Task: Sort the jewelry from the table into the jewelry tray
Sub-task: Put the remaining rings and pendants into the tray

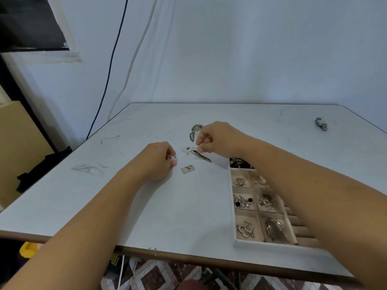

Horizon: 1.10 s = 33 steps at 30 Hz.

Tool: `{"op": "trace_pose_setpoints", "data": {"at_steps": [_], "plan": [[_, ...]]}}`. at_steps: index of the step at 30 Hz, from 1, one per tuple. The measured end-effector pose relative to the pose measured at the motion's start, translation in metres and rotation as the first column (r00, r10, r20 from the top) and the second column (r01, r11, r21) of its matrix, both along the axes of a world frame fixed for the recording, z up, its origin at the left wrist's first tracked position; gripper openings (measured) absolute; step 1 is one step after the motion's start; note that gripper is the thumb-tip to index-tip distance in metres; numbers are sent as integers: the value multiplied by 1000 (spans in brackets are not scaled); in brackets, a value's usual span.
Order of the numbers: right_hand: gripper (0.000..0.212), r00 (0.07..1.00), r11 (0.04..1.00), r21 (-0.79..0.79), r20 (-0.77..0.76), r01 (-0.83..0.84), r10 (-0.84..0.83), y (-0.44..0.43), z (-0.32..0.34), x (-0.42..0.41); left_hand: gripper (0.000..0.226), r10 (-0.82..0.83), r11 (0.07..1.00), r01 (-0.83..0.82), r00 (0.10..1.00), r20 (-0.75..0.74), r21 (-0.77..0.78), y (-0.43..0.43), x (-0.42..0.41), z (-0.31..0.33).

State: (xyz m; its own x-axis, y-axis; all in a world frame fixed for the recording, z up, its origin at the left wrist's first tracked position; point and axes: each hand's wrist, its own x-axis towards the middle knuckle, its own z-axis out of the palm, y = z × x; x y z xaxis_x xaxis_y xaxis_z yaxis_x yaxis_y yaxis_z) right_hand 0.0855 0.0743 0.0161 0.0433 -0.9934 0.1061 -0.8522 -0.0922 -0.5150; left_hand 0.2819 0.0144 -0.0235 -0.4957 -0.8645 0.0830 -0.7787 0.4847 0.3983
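- The left hand (159, 163), at frame centre, is pinching a silver ring (172, 157) between its curled fingertips, just above the table (167, 216).
- The right hand (216, 139), right of centre, is gripping a small ring-like piece (198, 147) at its fingertips; the piece is too small to identify further.
- Loose jewelry is lying between and beyond the hands: a dark elongated piece (201, 156), a curved piece (195, 130) and a small square piece (187, 169).
- The jewelry tray (272, 246) is sitting at lower right, its compartments holding brooches (245, 229); the right forearm is crossing over it.
- A metal item (321, 123) is lying at upper right, well apart.
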Motion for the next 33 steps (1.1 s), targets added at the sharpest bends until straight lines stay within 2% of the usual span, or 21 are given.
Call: {"op": "trace_pose_setpoints", "data": {"at_steps": [3, 7, 17, 26, 33], "plan": [[4, 998, 999, -5, -28, 47, -47, 20, 5, -22, 6, -16, 1000, 15, 999, -35, -24, 7, -11, 2], [4, 993, 994, -54, -59, 100, -103, 47, 7, -47, 10, -7, 999, 2, 990, -143, -37, 16, -21, 6], [4, 983, 981, -70, -28, 181, -183, 126, 6, -81, 2, -155, 971, 207, 924, -349, 117, 83, -61, 20], [6, 980, 978, -79, 59, 196, -191, 213, -1, -85, 6, -342, 890, 427, 857, -385, 161, 160, -82, 29], [5, 985, 986, -70, 92, 150, -143, 261, -18, -80, 9, -427, 860, 497, 825, -371, 117, 204, -90, 24]]}}
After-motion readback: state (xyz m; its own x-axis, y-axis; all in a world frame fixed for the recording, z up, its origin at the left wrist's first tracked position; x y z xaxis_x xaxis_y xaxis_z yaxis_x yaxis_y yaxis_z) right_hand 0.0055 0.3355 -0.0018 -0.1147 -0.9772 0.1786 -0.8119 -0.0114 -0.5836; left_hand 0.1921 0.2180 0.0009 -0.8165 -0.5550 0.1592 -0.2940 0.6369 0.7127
